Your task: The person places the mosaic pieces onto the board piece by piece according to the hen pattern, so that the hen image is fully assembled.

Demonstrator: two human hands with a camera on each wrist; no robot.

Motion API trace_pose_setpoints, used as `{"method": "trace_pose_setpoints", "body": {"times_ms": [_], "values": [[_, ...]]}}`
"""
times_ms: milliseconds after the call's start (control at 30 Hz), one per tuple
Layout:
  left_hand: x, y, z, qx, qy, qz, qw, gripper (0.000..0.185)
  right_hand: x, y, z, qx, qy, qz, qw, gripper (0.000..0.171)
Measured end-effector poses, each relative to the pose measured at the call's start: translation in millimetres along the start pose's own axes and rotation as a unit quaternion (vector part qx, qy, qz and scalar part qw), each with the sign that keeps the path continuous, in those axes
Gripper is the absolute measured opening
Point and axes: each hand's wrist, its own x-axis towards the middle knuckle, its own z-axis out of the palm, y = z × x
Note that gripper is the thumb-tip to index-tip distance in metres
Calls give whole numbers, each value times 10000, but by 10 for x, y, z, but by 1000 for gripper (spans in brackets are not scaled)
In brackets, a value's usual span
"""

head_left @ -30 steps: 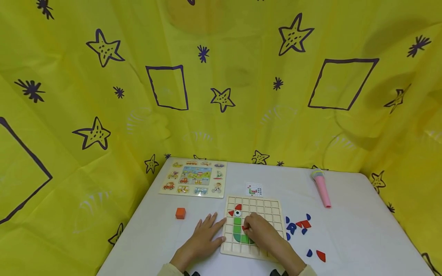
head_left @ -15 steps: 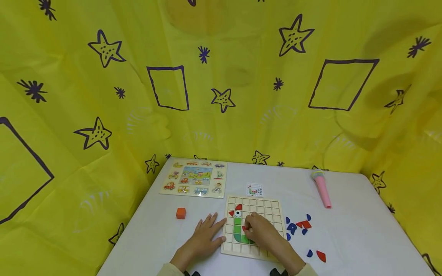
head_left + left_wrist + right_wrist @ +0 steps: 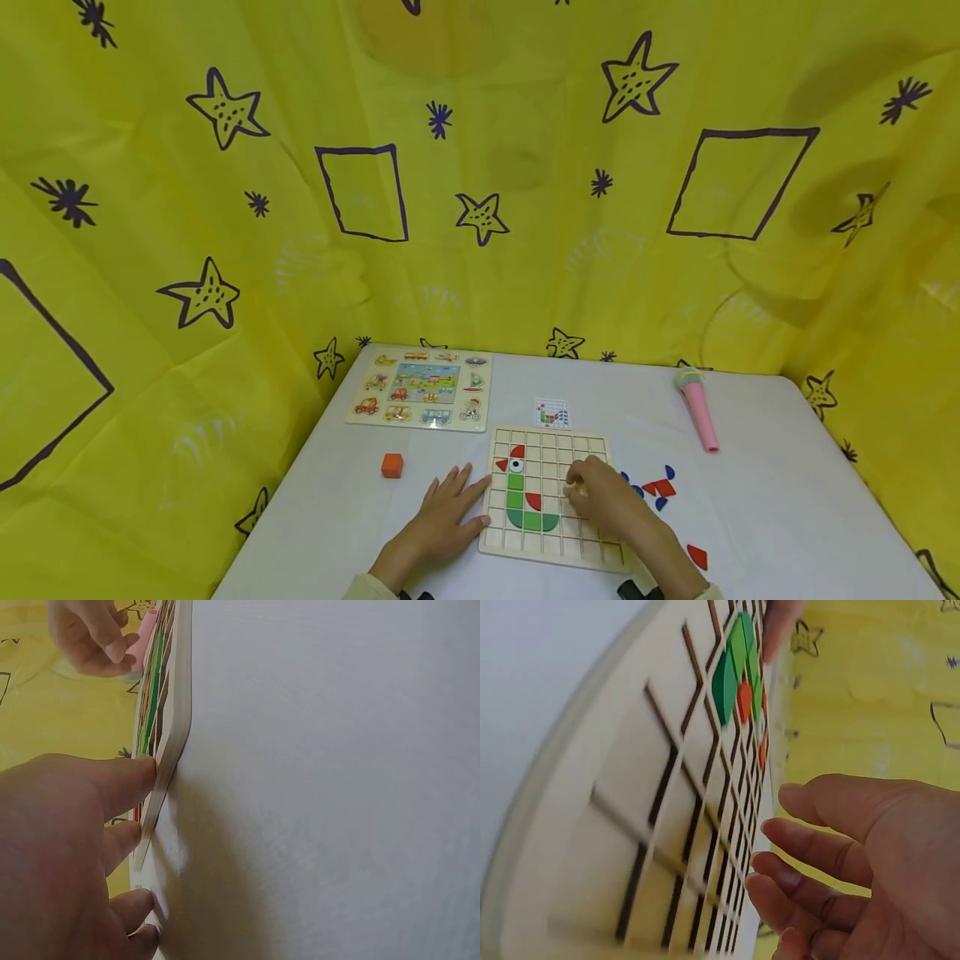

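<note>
Our right hand (image 3: pixel 596 496) has lifted off the red piece (image 3: pixel 533 500), now seated in the grid board (image 3: pixel 551 546), and hovers empty with loose fingers toward the board's right edge, near the loose pieces (image 3: pixel 654 487). Our left hand (image 3: pixel 442 517) lies flat on the bench (image 3: pixel 787 500), fingertips against the board's left edge.

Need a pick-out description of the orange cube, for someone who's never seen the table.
Start at the white table under the yellow star cloth. On its left half, find the picture puzzle at the back; the orange cube sits alone in front of it, left of the left hand. It is the only block-shaped piece, and the only orange one; the other loose pieces are flat, red or blue.
</note>
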Motion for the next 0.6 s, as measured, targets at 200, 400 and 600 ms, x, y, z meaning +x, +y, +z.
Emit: {"method": "trace_pose_setpoints", "body": {"times_ms": [200, 400, 600], "values": [[4, -10, 16, 68, -19, -55, 10000, 64, -79, 389, -241, -135, 364, 59, 9992, 13], [1, -13, 14, 71, 4, 14, 10000, 63, -207, 771, -445, -505, 597, 603, 9951, 26], [8, -21, 30, 28, -14, 16, 10000, 64, -234, 1039, -542, -327, 197, 1625, 9860, 43]]}}
